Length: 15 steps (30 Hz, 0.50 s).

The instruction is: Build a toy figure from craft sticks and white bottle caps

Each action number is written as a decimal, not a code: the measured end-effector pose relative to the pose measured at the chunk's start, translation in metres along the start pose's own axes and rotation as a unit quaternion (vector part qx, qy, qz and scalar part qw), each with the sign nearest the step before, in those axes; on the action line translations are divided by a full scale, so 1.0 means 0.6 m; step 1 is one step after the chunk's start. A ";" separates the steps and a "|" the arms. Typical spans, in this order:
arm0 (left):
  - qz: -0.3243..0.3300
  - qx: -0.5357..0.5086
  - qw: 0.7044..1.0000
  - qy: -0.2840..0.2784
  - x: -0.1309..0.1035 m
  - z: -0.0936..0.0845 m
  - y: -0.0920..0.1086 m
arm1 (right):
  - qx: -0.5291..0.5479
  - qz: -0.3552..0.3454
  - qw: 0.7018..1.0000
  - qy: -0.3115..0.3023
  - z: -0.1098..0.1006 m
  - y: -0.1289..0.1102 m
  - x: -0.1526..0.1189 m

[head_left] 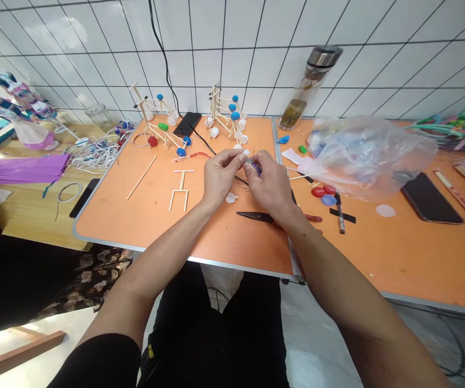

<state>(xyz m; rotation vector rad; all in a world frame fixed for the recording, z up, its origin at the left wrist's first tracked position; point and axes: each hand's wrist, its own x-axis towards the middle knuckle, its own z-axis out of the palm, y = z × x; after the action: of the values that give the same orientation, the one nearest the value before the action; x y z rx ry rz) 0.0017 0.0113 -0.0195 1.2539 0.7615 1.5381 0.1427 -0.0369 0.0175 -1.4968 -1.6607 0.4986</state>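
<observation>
Left hand [224,175]: pinching white piece [246,152]
Right hand [271,180]: gripping purple-blue object [255,167], mostly hidden
Fingertips: best kept steady, pressing lightly

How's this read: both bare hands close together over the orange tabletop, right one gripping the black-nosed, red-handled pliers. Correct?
No: the head view shows the black-nosed, red-handled pliers lying on the orange tabletop; the right hand holds a small purple-blue object instead. That hand is close to the left hand, as you say.

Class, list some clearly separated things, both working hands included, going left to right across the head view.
Purple sheet, loose wooden stick, stick frame, left hand, right hand, blue disc, pale disc, rightmost phone.
</observation>
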 end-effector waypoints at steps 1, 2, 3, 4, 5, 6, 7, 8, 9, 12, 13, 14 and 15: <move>0.003 0.007 1.000 0.005 -0.001 0.000 -0.001 | -0.080 -0.008 0.997 0.018 0.006 -0.003 -0.006; 0.007 0.010 1.000 0.007 -0.001 0.000 -0.001 | -0.130 -0.010 0.991 0.024 0.009 -0.007 -0.010; 0.010 0.008 1.000 0.005 -0.002 0.000 0.001 | -0.143 -0.008 0.989 0.022 0.009 -0.010 -0.012; 0.011 0.001 1.000 -0.001 -0.003 0.000 0.004 | -0.120 -0.005 0.993 0.017 0.005 -0.011 -0.011; 0.013 -0.008 1.000 -0.009 -0.004 0.000 0.009 | -0.062 0.002 0.998 0.004 -0.001 -0.012 -0.009; 0.014 -0.018 1.000 -0.019 -0.005 0.001 0.014 | 0.024 0.019 0.999 -0.024 -0.009 -0.012 -0.005; 0.014 -0.026 0.999 -0.030 -0.005 0.001 0.020 | 0.126 0.043 0.989 -0.067 -0.020 -0.012 0.000; 0.013 -0.033 0.999 -0.040 -0.005 0.001 0.025 | 0.236 0.079 0.960 -0.126 -0.032 -0.011 0.007; 0.012 -0.039 0.998 -0.049 -0.006 0.001 0.030 | 0.328 0.122 0.914 -0.207 -0.044 -0.011 0.013; 0.016 -0.057 0.996 -0.065 -0.005 0.002 0.039 | 0.440 0.175 0.818 -0.325 -0.067 -0.009 0.026; 0.020 -0.063 0.996 -0.064 -0.005 0.002 0.039 | 0.441 0.175 0.816 -0.331 -0.067 -0.008 0.028; 0.022 -0.064 0.996 -0.059 -0.004 0.002 0.036 | 0.417 0.166 0.835 -0.317 -0.063 -0.007 0.027; 0.019 -0.060 0.997 -0.051 -0.003 0.001 0.032 | 0.366 0.148 0.872 -0.288 -0.055 -0.006 0.025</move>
<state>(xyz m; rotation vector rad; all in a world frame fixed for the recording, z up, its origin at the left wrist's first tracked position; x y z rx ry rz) -0.0034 0.0035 -0.0028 1.2533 0.5743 1.5163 0.1668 -0.0310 0.0438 -1.0542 -1.3792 1.6693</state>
